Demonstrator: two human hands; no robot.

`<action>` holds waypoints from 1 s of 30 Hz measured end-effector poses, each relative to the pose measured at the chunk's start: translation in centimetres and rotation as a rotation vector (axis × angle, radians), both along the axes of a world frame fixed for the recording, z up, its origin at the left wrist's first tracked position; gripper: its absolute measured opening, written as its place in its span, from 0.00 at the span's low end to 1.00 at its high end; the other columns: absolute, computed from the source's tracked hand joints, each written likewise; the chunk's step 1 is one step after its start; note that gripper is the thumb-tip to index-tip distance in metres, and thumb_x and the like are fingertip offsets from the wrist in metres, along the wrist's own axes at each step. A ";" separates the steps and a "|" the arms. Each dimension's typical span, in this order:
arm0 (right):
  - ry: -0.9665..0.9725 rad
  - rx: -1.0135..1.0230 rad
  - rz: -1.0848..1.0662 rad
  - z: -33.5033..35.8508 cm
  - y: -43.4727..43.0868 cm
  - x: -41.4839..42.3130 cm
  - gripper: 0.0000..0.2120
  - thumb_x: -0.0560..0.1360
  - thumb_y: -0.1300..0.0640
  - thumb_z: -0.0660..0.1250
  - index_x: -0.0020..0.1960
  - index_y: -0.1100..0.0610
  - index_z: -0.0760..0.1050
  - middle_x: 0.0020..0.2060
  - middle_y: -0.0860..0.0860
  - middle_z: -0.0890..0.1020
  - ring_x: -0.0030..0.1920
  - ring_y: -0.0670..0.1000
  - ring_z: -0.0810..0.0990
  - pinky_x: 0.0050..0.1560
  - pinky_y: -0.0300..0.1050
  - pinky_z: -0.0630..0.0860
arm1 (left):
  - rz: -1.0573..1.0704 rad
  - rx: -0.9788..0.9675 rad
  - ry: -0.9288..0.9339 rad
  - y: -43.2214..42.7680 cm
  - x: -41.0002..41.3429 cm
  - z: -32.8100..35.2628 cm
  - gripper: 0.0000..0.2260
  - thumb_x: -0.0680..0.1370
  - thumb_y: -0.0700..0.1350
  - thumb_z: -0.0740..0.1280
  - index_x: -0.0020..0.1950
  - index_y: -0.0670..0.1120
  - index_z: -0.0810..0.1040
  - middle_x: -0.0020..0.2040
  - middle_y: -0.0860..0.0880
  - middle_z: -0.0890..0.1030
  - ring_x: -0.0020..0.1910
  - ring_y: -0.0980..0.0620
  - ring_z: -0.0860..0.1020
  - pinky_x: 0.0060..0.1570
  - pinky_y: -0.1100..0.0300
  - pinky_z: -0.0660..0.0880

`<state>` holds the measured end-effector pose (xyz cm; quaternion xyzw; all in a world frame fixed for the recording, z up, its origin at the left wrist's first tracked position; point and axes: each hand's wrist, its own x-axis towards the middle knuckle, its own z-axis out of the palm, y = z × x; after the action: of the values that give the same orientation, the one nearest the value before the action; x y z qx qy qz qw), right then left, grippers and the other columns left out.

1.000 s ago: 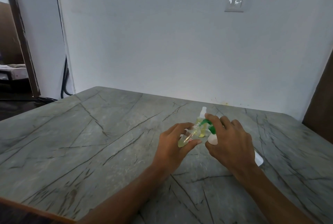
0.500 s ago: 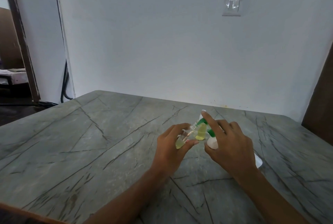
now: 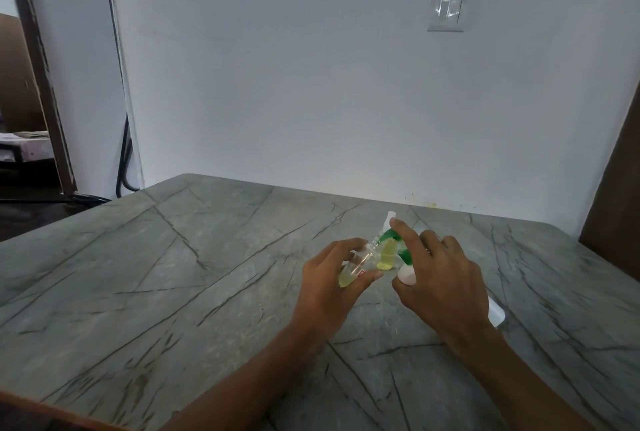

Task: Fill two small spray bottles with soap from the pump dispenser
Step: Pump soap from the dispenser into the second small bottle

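barely moved since half a second ago: still grips the open spray bottle (image 3: 356, 264) in the left hand (image 3: 329, 288), thumb and fingers curled round it, tilted with its mouth right at the tip of the green pump head (image 3: 388, 235) and a little yellow soap (image 3: 344, 280) pooled in its lower end. still clamps the right hand (image 3: 443, 278) round the white pump dispenser (image 3: 407, 275), index finger (image 3: 407, 238) laid over the pump head. holds the dispenser leaning, white base showing past the right wrist, close to the table (image 3: 173, 274). both hands close together just above the tabletop, not seen touching. just behind the pump head, a second spray bottle (image 3: 386, 254), upright on the table, white sprayer fitted, yellow soap inside. beyond, a pale wall (image 3: 311, 84) with a switch plate (image 3: 446, 13); far left, a dark door frame (image 3: 38, 66) and a black cable (image 3: 124, 160); far right, a brown wooden panel (image 3: 616, 188).
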<state>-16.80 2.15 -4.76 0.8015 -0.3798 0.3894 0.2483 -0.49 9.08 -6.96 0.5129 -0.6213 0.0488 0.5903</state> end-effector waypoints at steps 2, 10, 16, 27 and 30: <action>-0.009 0.007 0.002 0.0 -0.2 0.1 0.46 0.53 0.48 0.82 0.67 0.50 0.67 0.41 0.53 0.81 0.35 0.53 0.75 0.28 0.41 0.71 | -0.001 -0.004 -0.027 0.0 -0.1 -0.1 0.20 0.70 0.53 0.74 0.59 0.49 0.77 0.53 0.54 0.81 0.49 0.61 0.79 0.46 0.72 0.76; -0.028 0.014 -0.008 -0.3 -0.5 0.1 0.41 0.51 0.46 0.83 0.62 0.53 0.75 0.41 0.53 0.82 0.35 0.54 0.78 0.30 0.41 0.72 | -0.018 -0.008 -0.095 -0.1 0.0 -0.3 0.21 0.71 0.52 0.75 0.60 0.46 0.77 0.54 0.52 0.81 0.50 0.60 0.78 0.46 0.74 0.75; -0.024 0.008 0.005 -0.2 0.0 0.2 0.44 0.55 0.51 0.80 0.69 0.51 0.69 0.41 0.51 0.80 0.36 0.52 0.74 0.29 0.39 0.66 | -0.009 -0.026 -0.024 -0.2 0.3 -0.1 0.20 0.70 0.54 0.73 0.59 0.48 0.77 0.53 0.55 0.81 0.49 0.61 0.79 0.45 0.72 0.76; 0.016 0.037 0.021 -0.1 -0.1 -0.3 0.53 0.53 0.48 0.83 0.74 0.49 0.63 0.50 0.53 0.82 0.40 0.54 0.79 0.30 0.42 0.74 | 0.009 -0.030 -0.014 -0.3 0.3 0.0 0.20 0.70 0.55 0.72 0.59 0.50 0.77 0.53 0.56 0.80 0.49 0.62 0.78 0.46 0.74 0.74; 0.031 0.059 0.008 0.0 0.1 -0.4 0.53 0.54 0.48 0.82 0.75 0.49 0.61 0.49 0.52 0.82 0.38 0.53 0.78 0.29 0.42 0.74 | 0.019 -0.028 -0.033 -0.3 0.3 0.0 0.20 0.70 0.56 0.72 0.59 0.49 0.77 0.53 0.57 0.80 0.50 0.62 0.78 0.46 0.75 0.74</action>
<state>-17.24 2.26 -4.72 0.8160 -0.3841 0.3662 0.2289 -0.22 8.75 -6.95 0.5098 -0.6252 0.0716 0.5867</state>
